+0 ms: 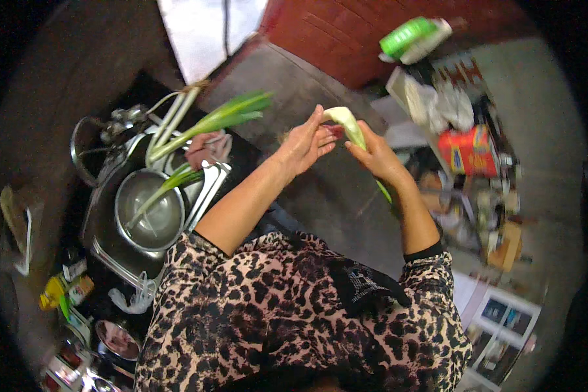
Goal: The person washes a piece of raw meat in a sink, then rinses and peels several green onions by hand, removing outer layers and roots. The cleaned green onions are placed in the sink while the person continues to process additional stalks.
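A bent, pale green stalk (345, 122), apparently a scallion or leek, spans my two hands above the floor. My right hand (379, 152) grips its lower part, and a narrow green tip sticks out below the palm. The stalk's other end lies between the thumb and fingers of my left hand (306, 144), whose lower fingers are stretched out. To the left, another scallion (164, 188) leans in a steel bowl (120, 215) inside the sink. Long scallions with green tops (225, 115) lie across the sink's far edge.
A pinkish cloth (208, 149) lies by the sink (105, 215). A faucet (127, 120) stands behind it. Nearer me are a plastic bag (137, 296) and a yellow bottle (54, 293). On my right, a cluttered surface bears a red package (468, 152) and plastic bags (443, 105).
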A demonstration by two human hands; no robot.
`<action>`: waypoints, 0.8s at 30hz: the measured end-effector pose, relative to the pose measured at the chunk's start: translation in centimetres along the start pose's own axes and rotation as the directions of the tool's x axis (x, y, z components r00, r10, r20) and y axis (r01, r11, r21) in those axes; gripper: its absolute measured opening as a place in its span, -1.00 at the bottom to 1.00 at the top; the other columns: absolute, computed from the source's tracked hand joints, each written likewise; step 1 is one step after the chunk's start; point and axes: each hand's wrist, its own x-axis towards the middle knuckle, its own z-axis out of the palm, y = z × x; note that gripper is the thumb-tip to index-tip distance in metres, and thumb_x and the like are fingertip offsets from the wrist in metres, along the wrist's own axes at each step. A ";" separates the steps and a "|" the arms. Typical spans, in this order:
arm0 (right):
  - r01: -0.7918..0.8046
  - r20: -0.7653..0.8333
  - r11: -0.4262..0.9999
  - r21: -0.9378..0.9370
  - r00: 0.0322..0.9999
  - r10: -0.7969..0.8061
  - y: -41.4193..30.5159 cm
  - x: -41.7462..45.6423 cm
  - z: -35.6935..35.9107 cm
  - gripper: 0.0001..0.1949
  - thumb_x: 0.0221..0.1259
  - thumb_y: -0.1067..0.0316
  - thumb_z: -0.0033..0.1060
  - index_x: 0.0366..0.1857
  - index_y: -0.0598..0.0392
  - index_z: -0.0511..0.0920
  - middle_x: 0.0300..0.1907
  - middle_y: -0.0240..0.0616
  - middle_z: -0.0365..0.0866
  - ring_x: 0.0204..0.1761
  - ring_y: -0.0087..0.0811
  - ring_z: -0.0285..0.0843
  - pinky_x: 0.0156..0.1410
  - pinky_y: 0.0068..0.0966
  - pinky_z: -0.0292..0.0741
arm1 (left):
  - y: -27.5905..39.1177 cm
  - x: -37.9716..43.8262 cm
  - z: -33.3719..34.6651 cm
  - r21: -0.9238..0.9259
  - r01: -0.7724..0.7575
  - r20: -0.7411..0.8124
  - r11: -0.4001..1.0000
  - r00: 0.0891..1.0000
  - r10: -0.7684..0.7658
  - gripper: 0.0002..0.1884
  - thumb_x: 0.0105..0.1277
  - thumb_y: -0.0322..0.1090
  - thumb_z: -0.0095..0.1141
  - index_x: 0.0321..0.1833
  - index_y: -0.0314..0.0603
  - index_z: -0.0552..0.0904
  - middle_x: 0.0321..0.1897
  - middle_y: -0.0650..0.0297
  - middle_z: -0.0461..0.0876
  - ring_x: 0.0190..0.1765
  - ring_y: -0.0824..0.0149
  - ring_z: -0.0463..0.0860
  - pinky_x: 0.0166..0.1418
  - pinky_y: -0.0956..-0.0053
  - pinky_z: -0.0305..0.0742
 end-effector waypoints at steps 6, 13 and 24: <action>-0.114 0.170 0.989 -0.090 0.977 0.128 7.4 -6.6 4.9 -0.59 0.21 0.13 0.14 -0.02 0.09 0.24 -0.28 0.19 0.56 -0.17 0.20 0.55 -0.15 -0.05 0.44 | -5.2 1.0 -0.7 0.128 -0.051 -0.089 0.990 0.994 0.062 -0.38 0.23 -0.61 0.05 0.33 -0.27 0.11 0.18 0.09 0.45 0.13 0.11 0.57 0.00 0.41 0.61; -0.454 0.341 0.813 0.365 0.878 0.336 17.2 -16.3 2.2 -0.52 0.33 -0.09 0.01 -0.11 0.21 0.29 -0.49 -0.32 0.47 -0.59 -0.55 0.45 -0.49 -0.53 0.43 | -17.0 5.1 5.7 0.251 0.101 -0.104 0.963 0.992 -0.077 -0.39 0.22 -0.67 0.03 0.28 -0.17 0.09 -0.01 0.10 0.53 0.06 0.04 0.61 -0.17 0.42 0.71; -0.364 0.350 0.535 0.762 0.927 0.133 55.4 -32.7 -23.0 -0.63 0.24 0.29 0.14 0.08 0.23 0.43 -0.25 -0.30 0.63 -0.16 -0.50 0.58 -0.03 -0.48 0.49 | -47.3 36.7 26.5 0.319 0.347 0.062 0.882 0.921 -0.385 -0.50 0.27 -0.54 0.11 0.24 0.03 0.33 -0.15 0.19 0.58 0.00 0.22 0.62 -0.03 0.32 0.64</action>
